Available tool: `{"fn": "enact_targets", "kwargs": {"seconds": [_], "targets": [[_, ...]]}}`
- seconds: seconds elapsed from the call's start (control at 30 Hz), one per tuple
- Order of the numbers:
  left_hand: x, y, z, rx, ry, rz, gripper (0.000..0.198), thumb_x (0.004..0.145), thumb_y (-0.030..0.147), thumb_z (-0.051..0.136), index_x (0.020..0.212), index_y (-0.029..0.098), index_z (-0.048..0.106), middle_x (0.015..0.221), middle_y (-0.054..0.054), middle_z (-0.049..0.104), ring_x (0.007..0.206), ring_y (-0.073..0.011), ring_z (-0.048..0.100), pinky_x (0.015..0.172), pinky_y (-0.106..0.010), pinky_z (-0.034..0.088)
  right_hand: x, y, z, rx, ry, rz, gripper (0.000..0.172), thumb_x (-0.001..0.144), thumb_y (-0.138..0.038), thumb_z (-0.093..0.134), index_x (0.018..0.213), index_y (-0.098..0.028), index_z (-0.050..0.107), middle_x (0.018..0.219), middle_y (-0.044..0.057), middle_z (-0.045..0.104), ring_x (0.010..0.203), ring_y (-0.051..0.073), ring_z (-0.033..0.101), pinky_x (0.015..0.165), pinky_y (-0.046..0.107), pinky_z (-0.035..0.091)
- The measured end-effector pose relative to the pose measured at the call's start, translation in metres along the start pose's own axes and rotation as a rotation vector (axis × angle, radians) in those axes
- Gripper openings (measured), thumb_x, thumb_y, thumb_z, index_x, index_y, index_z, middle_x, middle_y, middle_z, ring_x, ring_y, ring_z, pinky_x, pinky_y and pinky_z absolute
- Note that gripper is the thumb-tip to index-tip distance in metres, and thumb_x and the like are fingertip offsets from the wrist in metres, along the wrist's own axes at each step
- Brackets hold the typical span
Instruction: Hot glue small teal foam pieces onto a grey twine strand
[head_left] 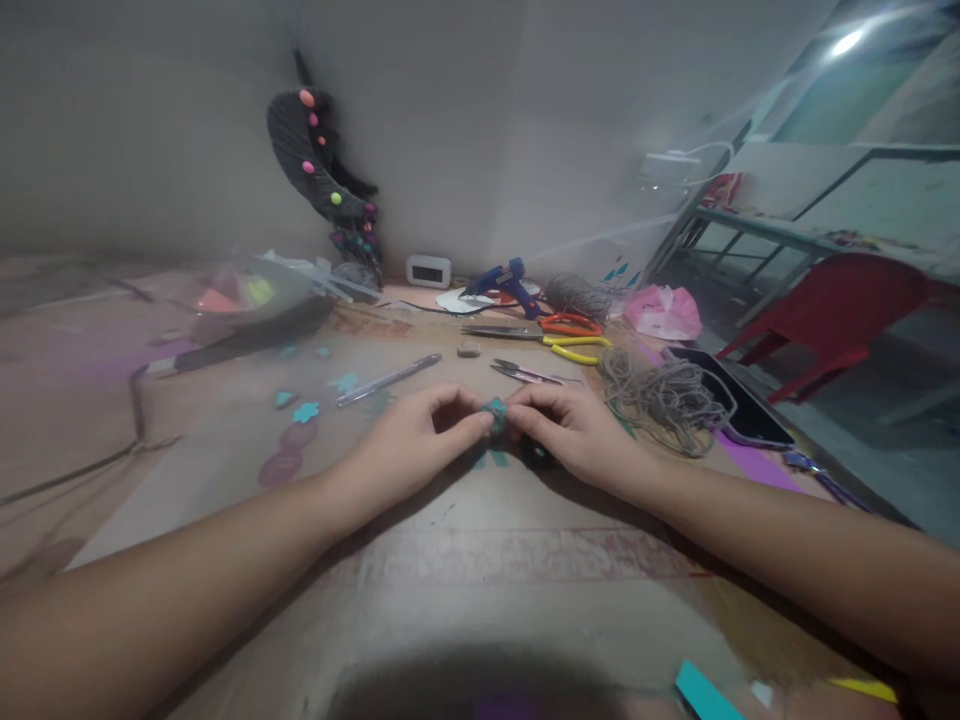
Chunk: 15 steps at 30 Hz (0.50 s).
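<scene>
Both hands meet at table centre: left hand (420, 435) and right hand (570, 430) each pinch small teal piece (495, 415) at fingertips, other fingers curled. Piece blurred, maybe foam flower. Cut teal shapes (306, 411) done, lying left. Grey cord (664, 395) right, glue gun (506, 283) far, both untouched. Work seems midway.

Snips (525, 373) behind craft piece (495, 413); twine (664, 400) right (tablet (739, 410) beyond); pen (388, 380) left.

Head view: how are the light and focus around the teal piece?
Head view: dim and soft throughout; the teal piece between left hand and right hand is blurred; glare flares at top right; edges bow; a dark shadow sits at the bottom.
</scene>
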<state>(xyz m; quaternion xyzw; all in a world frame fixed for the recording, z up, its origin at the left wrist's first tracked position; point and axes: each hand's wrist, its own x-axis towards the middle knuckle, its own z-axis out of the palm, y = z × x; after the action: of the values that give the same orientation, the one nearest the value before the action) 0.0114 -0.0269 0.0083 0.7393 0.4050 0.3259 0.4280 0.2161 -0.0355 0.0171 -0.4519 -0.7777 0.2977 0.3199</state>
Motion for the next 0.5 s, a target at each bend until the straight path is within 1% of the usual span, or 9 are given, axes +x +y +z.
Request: {"fn": "enact_targets", "kwargs": {"seconds": [0.07,0.1,0.17,0.2,0.23,0.3,0.4,0.43,0.5], "targets": [[0.001,-0.001,0.000,-0.004,0.009,-0.005,0.021,0.088,0.038,0.057,0.085,0.018,0.065,0.084,-0.001,0.066,0.079,-0.0156,0.058,0.072,-0.027,0.044,0.001,0.001,-0.003,-0.011,0.043,-0.016,0.030,0.096,-0.034,0.048,0.080,-0.018,0.067,0.071,0.001,0.067,0.067,0.013,0.060,0.064,0.026,0.045],[0.001,-0.002,-0.001,-0.008,0.013,-0.008,0.021,0.088,0.038,0.057,0.084,0.018,0.064,0.083,0.000,0.065,0.077,-0.0151,0.057,0.070,-0.027,0.044,0.002,0.002,-0.005,-0.021,0.094,-0.022,0.030,0.096,-0.034,0.047,0.084,-0.018,0.068,0.073,0.001,0.067,0.068,0.013,0.060,0.065,0.026,0.045],[0.001,-0.003,-0.001,-0.017,0.019,-0.018,0.021,0.088,0.038,0.058,0.083,0.018,0.062,0.082,0.000,0.063,0.075,-0.0141,0.055,0.068,-0.026,0.042,0.007,0.006,-0.012,-0.071,0.200,-0.034,0.023,0.095,-0.032,0.050,0.091,-0.018,0.068,0.077,0.002,0.067,0.071,0.014,0.061,0.066,0.026,0.046],[0.001,-0.004,0.000,-0.022,0.021,-0.022,0.022,0.088,0.039,0.058,0.083,0.018,0.061,0.081,0.000,0.063,0.074,-0.0138,0.055,0.068,-0.026,0.042,0.009,0.008,-0.015,-0.123,0.227,-0.049,0.018,0.093,-0.030,0.053,0.094,-0.017,0.067,0.080,0.003,0.067,0.073,0.015,0.061,0.066,0.027,0.046],[0.002,-0.005,0.000,-0.028,0.021,-0.025,0.022,0.088,0.039,0.058,0.082,0.018,0.061,0.081,0.000,0.062,0.074,-0.0136,0.054,0.068,-0.026,0.042,0.012,0.012,-0.019,-0.195,0.227,-0.074,0.016,0.091,-0.028,0.056,0.095,-0.017,0.066,0.083,0.004,0.067,0.075,0.016,0.061,0.067,0.028,0.047],[0.002,-0.005,0.000,-0.041,0.016,-0.023,0.023,0.089,0.040,0.058,0.083,0.018,0.061,0.081,0.000,0.062,0.074,-0.0135,0.054,0.067,-0.026,0.041,0.017,0.019,-0.024,-0.361,0.176,-0.142,0.016,0.089,-0.027,0.060,0.099,-0.016,0.066,0.090,0.007,0.067,0.082,0.019,0.062,0.073,0.031,0.048],[0.002,-0.005,0.000,-0.046,0.005,-0.027,0.024,0.089,0.041,0.058,0.083,0.018,0.061,0.082,0.000,0.062,0.074,-0.0138,0.054,0.067,-0.026,0.041,0.023,0.032,-0.028,-0.564,0.067,-0.197,0.029,0.088,-0.032,0.064,0.112,-0.016,0.066,0.108,0.012,0.065,0.098,0.025,0.061,0.086,0.039,0.048],[0.002,-0.005,0.000,-0.043,0.004,-0.028,0.024,0.089,0.041,0.058,0.083,0.018,0.061,0.082,0.000,0.063,0.074,-0.0139,0.054,0.067,-0.026,0.042,0.024,0.035,-0.028,-0.607,0.033,-0.196,0.030,0.089,-0.032,0.063,0.114,-0.016,0.066,0.111,0.013,0.064,0.101,0.026,0.060,0.089,0.041,0.047],[0.003,-0.004,0.000,-0.035,0.006,-0.021,0.024,0.089,0.041,0.057,0.084,0.018,0.061,0.083,0.000,0.063,0.075,-0.0140,0.055,0.068,-0.026,0.042,0.025,0.039,-0.028,-0.667,-0.024,-0.188,0.027,0.092,-0.026,0.058,0.114,-0.015,0.068,0.109,0.015,0.065,0.101,0.027,0.060,0.089,0.042,0.047]]}}
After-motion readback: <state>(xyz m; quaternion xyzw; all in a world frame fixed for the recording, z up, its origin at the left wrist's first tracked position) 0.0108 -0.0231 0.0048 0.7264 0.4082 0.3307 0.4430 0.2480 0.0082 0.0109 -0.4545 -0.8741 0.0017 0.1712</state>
